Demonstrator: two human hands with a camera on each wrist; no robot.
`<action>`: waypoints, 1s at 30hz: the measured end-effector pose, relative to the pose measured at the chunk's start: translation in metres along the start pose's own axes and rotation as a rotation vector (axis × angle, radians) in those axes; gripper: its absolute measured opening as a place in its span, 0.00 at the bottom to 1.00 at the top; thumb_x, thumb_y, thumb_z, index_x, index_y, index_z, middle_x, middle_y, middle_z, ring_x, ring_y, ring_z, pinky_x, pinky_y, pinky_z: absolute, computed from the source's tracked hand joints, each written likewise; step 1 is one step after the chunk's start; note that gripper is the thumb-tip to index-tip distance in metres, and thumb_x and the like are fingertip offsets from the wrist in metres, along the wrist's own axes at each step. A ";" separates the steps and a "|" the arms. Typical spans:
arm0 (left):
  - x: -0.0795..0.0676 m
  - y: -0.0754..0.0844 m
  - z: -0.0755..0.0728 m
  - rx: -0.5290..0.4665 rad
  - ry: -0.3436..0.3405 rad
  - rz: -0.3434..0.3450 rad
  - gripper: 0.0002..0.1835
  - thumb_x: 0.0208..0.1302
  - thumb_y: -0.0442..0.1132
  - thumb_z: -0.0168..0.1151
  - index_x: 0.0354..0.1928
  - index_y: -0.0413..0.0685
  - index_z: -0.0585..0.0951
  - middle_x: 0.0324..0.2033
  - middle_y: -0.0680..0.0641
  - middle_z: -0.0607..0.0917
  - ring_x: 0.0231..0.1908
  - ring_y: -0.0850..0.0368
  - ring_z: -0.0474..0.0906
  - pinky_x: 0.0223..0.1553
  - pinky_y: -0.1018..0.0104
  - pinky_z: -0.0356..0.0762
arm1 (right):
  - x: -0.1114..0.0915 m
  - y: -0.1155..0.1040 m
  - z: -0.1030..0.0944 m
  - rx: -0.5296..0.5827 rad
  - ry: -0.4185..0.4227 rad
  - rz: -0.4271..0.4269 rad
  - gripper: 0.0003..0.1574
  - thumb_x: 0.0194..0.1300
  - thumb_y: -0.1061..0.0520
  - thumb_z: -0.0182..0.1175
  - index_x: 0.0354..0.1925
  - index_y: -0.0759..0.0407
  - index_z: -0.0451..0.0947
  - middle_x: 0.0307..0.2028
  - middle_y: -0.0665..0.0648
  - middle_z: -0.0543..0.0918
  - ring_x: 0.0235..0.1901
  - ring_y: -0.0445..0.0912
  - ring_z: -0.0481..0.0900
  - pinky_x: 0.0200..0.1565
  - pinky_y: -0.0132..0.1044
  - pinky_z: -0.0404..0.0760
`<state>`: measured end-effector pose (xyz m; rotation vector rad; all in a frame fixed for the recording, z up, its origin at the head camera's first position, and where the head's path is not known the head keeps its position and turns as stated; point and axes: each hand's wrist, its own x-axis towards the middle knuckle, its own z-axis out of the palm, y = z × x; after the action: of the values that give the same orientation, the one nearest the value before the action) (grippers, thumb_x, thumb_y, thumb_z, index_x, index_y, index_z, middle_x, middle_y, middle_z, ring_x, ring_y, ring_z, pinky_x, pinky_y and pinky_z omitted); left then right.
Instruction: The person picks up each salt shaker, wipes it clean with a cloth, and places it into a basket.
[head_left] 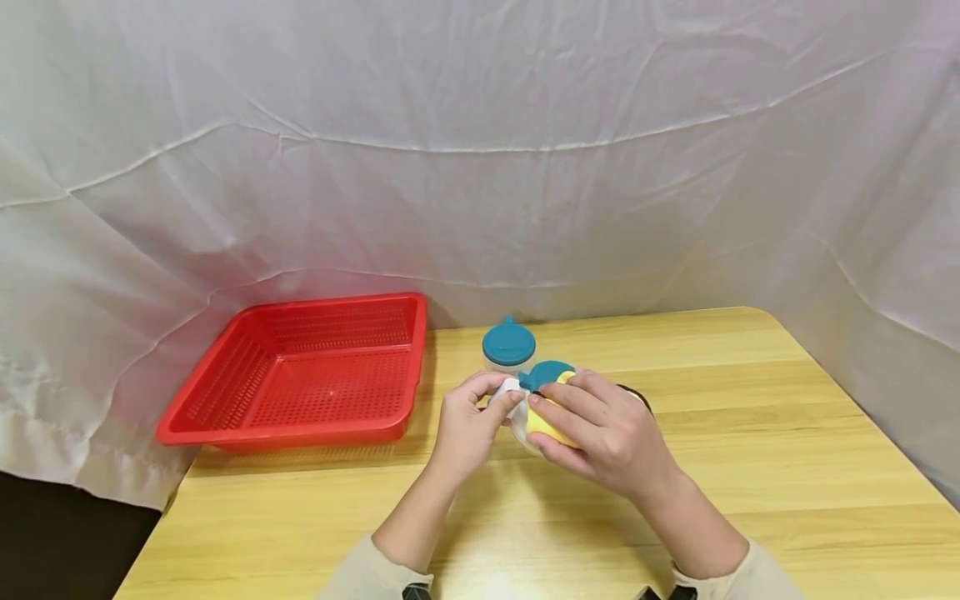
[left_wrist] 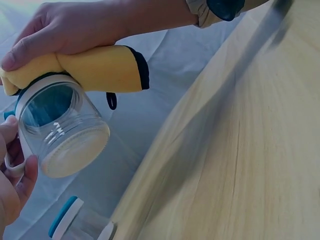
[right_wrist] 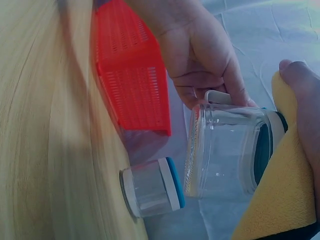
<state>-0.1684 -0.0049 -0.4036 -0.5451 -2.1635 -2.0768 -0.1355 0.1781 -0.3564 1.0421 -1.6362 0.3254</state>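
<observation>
A clear jar (left_wrist: 75, 150) with a white collar and a teal lid (head_left: 551, 372) is held tilted above the table. My left hand (head_left: 467, 425) grips its white handle (left_wrist: 17, 167), fingers curled round it. Pressed by my right hand (head_left: 615, 433) against the lid and its edge is a yellow cloth (left_wrist: 107, 70) with black trim and a small black loop. The right fingers bend over the cloth, which hides much of the lid in the left wrist view.
Just behind the hands stands a second, similar jar (right_wrist: 150, 187) with a teal lid, upright on the wooden table (head_left: 750, 450). A red perforated basket (head_left: 337, 387) sits at the back left. Pale fabric (head_left: 480, 208) hangs behind the table.
</observation>
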 end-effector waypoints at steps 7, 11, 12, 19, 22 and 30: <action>0.000 0.002 0.000 -0.005 -0.002 -0.049 0.09 0.62 0.37 0.68 0.43 0.45 0.86 0.37 0.45 0.86 0.37 0.61 0.80 0.37 0.65 0.87 | 0.001 -0.001 -0.001 0.012 -0.005 -0.013 0.21 0.68 0.45 0.61 0.36 0.61 0.87 0.31 0.55 0.87 0.27 0.49 0.80 0.27 0.38 0.84; -0.001 0.002 0.001 -0.016 -0.002 -0.048 0.09 0.62 0.36 0.68 0.44 0.44 0.86 0.37 0.44 0.86 0.37 0.61 0.80 0.39 0.60 0.87 | 0.003 -0.002 -0.001 -0.007 0.003 -0.033 0.20 0.69 0.46 0.60 0.36 0.61 0.88 0.30 0.55 0.87 0.27 0.50 0.80 0.27 0.39 0.83; -0.001 0.002 0.001 -0.017 0.000 -0.045 0.09 0.62 0.36 0.68 0.43 0.45 0.86 0.36 0.44 0.86 0.37 0.61 0.80 0.39 0.59 0.87 | 0.003 -0.002 -0.001 -0.017 0.007 -0.038 0.20 0.69 0.46 0.60 0.36 0.61 0.88 0.30 0.55 0.87 0.27 0.50 0.80 0.26 0.39 0.83; 0.000 0.001 0.002 -0.010 0.052 -0.032 0.08 0.62 0.38 0.69 0.42 0.45 0.87 0.33 0.44 0.85 0.35 0.58 0.80 0.35 0.65 0.87 | 0.004 -0.001 -0.001 -0.067 0.038 -0.044 0.18 0.68 0.49 0.61 0.35 0.61 0.88 0.29 0.56 0.87 0.26 0.52 0.80 0.26 0.41 0.83; 0.000 0.000 0.002 -0.031 0.096 -0.044 0.09 0.62 0.37 0.69 0.43 0.42 0.86 0.33 0.44 0.86 0.33 0.58 0.80 0.33 0.67 0.86 | 0.003 0.002 -0.002 -0.067 0.052 -0.028 0.17 0.67 0.50 0.61 0.34 0.62 0.88 0.29 0.57 0.87 0.26 0.52 0.80 0.27 0.42 0.84; 0.004 0.001 -0.002 -0.153 0.174 -0.062 0.11 0.63 0.35 0.67 0.44 0.35 0.85 0.33 0.41 0.85 0.30 0.59 0.79 0.31 0.68 0.85 | -0.001 0.010 -0.005 -0.061 0.121 0.021 0.16 0.66 0.51 0.63 0.33 0.64 0.88 0.29 0.59 0.87 0.25 0.54 0.81 0.27 0.44 0.84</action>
<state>-0.1726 -0.0065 -0.4014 -0.3008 -1.9628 -2.2420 -0.1392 0.1875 -0.3522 0.9415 -1.5404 0.3440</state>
